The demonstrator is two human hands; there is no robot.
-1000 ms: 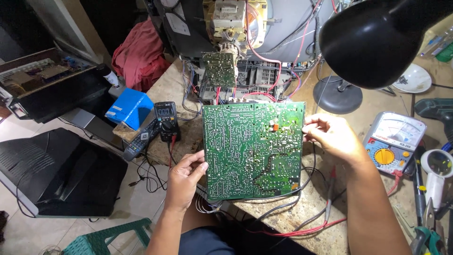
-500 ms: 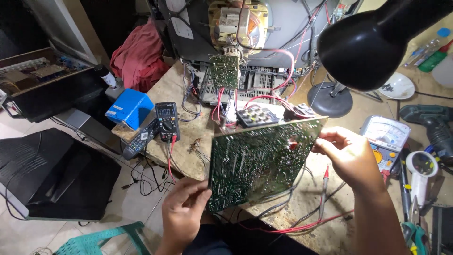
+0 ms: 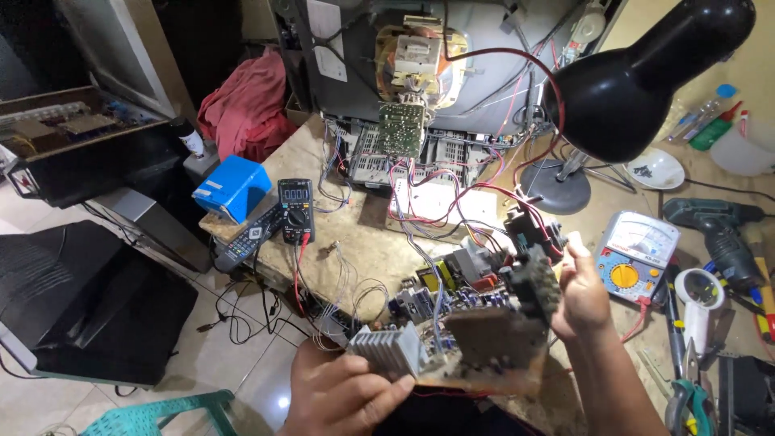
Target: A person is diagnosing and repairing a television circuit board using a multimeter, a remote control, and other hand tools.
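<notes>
**Circuit board held component side up over the desk edge**

I have both hands on the circuit board (image 3: 460,331), which sits low in my view, tilted, its parts facing me. My left hand (image 3: 343,396) is closed around the near corner, thumb pressed against the ribbed silver heat sink (image 3: 387,349). My right hand (image 3: 583,292) grips the far right edge, fingers curled beside the black transformer (image 3: 531,234). Coloured wires (image 3: 452,202) run from the board back to the open television chassis (image 3: 428,89). On the desk (image 3: 355,234), a black digital multimeter (image 3: 295,210) lies well to the left, an analog meter (image 3: 636,257) just right of my right hand, and a black lamp (image 3: 638,73) hangs above.
</notes>
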